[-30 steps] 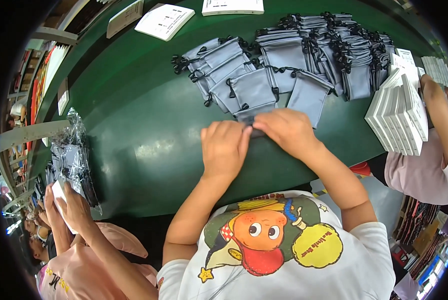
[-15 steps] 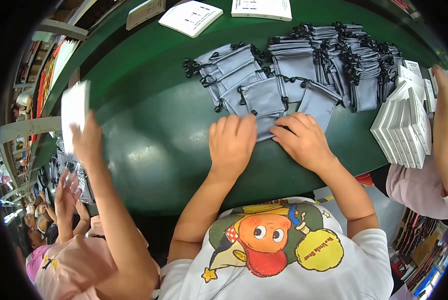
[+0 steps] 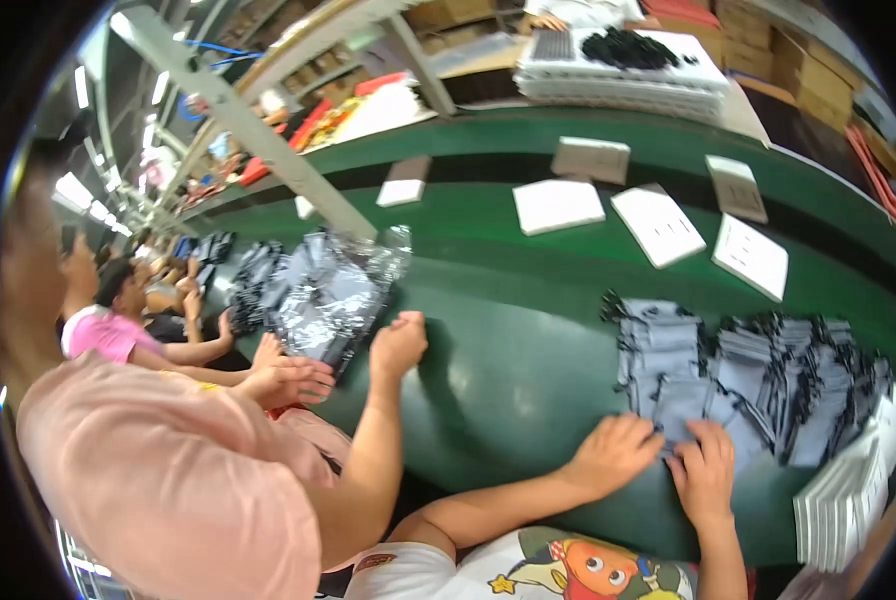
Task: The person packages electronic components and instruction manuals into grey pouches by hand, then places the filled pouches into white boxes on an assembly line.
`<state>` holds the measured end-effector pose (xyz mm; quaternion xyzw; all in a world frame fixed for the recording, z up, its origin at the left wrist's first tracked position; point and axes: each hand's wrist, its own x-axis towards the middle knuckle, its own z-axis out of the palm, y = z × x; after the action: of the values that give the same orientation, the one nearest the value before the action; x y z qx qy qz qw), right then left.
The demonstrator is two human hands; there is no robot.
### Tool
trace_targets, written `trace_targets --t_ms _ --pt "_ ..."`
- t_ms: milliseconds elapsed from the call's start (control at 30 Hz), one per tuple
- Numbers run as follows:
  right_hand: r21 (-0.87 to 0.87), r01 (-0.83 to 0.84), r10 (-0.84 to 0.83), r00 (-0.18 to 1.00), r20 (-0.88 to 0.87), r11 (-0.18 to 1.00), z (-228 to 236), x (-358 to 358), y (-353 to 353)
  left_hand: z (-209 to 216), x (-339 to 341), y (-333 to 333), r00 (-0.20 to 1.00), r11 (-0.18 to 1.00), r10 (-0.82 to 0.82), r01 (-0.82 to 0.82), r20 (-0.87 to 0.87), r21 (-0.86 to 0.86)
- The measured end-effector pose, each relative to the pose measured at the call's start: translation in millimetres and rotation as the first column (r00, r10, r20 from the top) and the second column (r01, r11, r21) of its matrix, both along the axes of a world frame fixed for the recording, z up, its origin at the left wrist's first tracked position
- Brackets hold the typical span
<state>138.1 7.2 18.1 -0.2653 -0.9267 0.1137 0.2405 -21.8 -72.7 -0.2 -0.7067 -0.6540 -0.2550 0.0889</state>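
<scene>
From the head view, the person in the white printed shirt works at the near edge of a green worktable, both hands over a grey drawstring pouch that lies toward that edge, at the front of a spread of like pouches. The left hand comes in from one side, its fingers bent and close together, the tips at the cloth; the right hand faces it with fingers slightly apart, touching the pouch. Whether either pinches the fabric, I cannot tell. Just beyond and to the right, more grey pouches with black cords are heaped, and a row of white boxes stands near the right part of the near edge. Several flat white boxes lie scattered toward the far edge. To the left, a co-worker in a pink top has one hand near a clear plastic bag of grey pouches. Past the far edge, a black heap sits on stacked white trays.
</scene>
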Motion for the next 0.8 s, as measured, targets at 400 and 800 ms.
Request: trace_targets --t_ms 400,800 --pt "-0.065 -0.276 0.265 0.953 -0.148 0.959 17.5 9.1 -30.3 20.7 -13.6 -50.7 0.88 0.977 -0.079 0.161 0.469 -0.137" --pt "-0.021 -0.158 0.157 0.987 -0.025 0.987 57.5 -45.2 -55.1 19.7 -50.1 -64.0 0.928 0.989 -0.13 0.145 0.348 -0.017"
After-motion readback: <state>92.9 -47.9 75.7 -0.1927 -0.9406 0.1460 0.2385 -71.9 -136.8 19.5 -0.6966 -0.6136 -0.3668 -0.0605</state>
